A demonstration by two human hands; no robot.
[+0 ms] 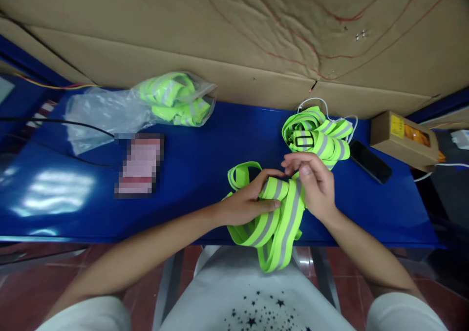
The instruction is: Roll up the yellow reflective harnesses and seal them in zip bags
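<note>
Left hand: the person's left hand (pixel 244 206), at the centre of the frame, is partly closed around a folded green strap (pixel 289 223), thumb in front, fingers mostly hidden behind.
Right hand: the right hand (pixel 318 187) is half curled at the strap's upper right side, fingers bent toward the left hand; whether it grips the strap cannot be told.
Held strap: bright green with a grey stripe, gathered below centre; one loop curls up left of the hands, and longer loops hang over the near edge of the table (pixel 205 150).
Second bundle: a coiled strap bundle (pixel 322 143) with a black buckle (pixel 304 141) lies just beyond the right hand.
Right of frame: a black phone (pixel 370 161) lies beside that bundle, near a cardboard box (pixel 403 140) with a yellow label.
Upper left: a clear plastic bag (pixel 110 113) contains more green strap.
Left of frame: a pixelated flat item (pixel 141 162) lies below the bag.
Back: brown sheeting (pixel 146 28) rises behind the blue table.
</note>
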